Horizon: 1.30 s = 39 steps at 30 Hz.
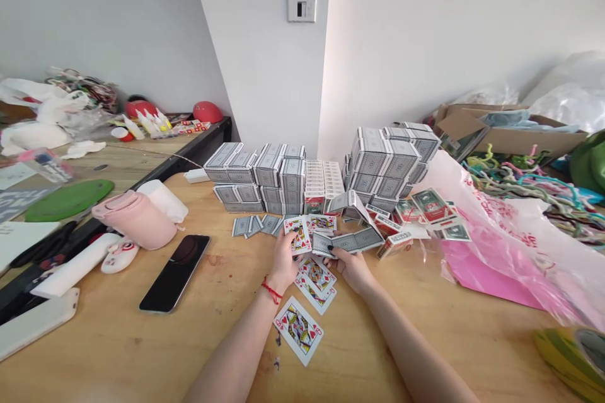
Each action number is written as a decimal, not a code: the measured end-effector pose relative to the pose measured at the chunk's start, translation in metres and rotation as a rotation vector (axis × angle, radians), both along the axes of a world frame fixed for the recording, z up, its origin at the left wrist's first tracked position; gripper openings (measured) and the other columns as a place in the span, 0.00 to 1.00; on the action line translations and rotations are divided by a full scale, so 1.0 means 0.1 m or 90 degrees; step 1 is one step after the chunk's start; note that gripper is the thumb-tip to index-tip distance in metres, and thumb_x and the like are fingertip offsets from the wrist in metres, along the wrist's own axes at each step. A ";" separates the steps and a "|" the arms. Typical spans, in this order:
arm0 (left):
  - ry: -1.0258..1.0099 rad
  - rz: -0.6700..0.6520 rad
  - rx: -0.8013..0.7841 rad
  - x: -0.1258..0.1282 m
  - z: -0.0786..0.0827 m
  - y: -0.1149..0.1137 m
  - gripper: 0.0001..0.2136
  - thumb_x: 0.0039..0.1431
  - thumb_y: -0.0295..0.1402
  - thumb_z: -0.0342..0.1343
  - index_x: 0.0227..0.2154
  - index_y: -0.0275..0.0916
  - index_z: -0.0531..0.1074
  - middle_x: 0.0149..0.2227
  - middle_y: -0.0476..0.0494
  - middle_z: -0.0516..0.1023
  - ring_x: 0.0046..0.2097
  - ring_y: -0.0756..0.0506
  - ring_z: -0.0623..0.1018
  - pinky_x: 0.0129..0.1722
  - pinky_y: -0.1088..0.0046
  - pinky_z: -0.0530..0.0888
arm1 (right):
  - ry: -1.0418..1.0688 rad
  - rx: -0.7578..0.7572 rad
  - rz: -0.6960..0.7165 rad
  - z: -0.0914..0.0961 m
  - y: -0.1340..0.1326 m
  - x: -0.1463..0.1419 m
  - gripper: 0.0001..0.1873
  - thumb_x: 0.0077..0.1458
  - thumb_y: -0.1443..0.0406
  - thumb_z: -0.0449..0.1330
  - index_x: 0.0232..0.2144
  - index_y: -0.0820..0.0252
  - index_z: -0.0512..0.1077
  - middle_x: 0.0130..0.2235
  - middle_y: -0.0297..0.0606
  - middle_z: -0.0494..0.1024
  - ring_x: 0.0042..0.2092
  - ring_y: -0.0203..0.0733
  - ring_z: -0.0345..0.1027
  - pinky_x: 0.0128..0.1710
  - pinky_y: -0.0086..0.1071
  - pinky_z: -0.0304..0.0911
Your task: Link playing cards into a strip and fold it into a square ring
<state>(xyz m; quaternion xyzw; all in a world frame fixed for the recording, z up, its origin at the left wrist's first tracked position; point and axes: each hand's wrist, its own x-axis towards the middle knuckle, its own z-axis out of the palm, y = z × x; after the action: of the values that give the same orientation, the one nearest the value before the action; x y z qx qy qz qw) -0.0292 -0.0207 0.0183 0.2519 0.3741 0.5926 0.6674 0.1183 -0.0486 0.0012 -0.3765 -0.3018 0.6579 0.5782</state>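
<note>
My left hand (284, 262) is closed on a playing card (297, 235) with its face up, a court card. Close beside it, my right hand (352, 269) pinches a strip of cards (357, 241) showing grey patterned backs. Below the hands lie overlapping face-up court cards (317, 277), and nearer to me a queen of hearts (299, 330). Another face-up card (322, 223) lies just beyond my fingers. Several face-down cards (258, 225) are spread to the left. Some fingertips are hidden behind the cards.
Stacked blocks of grey-backed cards (278, 176) stand behind, with a taller stack (385, 160) at right. Red-and-green card boxes (429, 206) lie beside pink plastic (496, 271). A black phone (174, 274) and a pink pouch-like item (137, 217) sit left; a tape roll (570, 359) is front right.
</note>
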 end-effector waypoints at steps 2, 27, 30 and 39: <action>0.020 0.024 0.023 -0.03 -0.06 0.00 0.18 0.30 0.10 0.52 0.24 0.39 0.68 0.30 0.51 0.72 0.34 0.50 0.73 0.31 0.79 0.66 | -0.005 -0.011 0.001 0.00 0.00 0.01 0.17 0.38 0.65 0.62 0.34 0.59 0.65 0.22 0.30 0.72 0.22 0.37 0.64 0.25 0.32 0.61; -0.081 0.026 0.020 0.01 -0.07 0.09 0.14 0.39 0.31 0.61 0.29 0.40 0.63 0.27 0.53 0.72 0.26 0.52 0.72 0.23 0.77 0.65 | -0.021 -0.031 0.043 -0.07 0.00 0.07 0.19 0.35 0.62 0.67 0.31 0.60 0.67 0.27 0.33 0.74 0.28 0.37 0.68 0.32 0.34 0.63; -0.080 0.005 0.036 0.03 -0.04 0.09 0.16 0.38 0.30 0.62 0.31 0.39 0.63 0.28 0.52 0.72 0.27 0.52 0.72 0.25 0.76 0.66 | -0.013 -0.033 0.049 -0.06 -0.01 0.07 0.18 0.35 0.63 0.67 0.31 0.61 0.67 0.27 0.32 0.74 0.27 0.36 0.68 0.32 0.33 0.63; -0.003 0.004 0.051 0.05 -0.12 0.10 0.17 0.40 0.30 0.61 0.36 0.38 0.66 0.33 0.49 0.73 0.29 0.51 0.73 0.26 0.76 0.68 | 0.005 -0.056 0.036 -0.05 0.01 0.07 0.20 0.34 0.63 0.68 0.32 0.61 0.68 0.24 0.32 0.73 0.27 0.37 0.68 0.32 0.33 0.65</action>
<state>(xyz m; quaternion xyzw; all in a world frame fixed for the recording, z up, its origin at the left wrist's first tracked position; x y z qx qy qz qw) -0.0246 -0.0107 0.0064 0.2756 0.3492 0.6101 0.6556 0.1253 -0.0478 -0.0036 -0.3903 -0.2809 0.6880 0.5436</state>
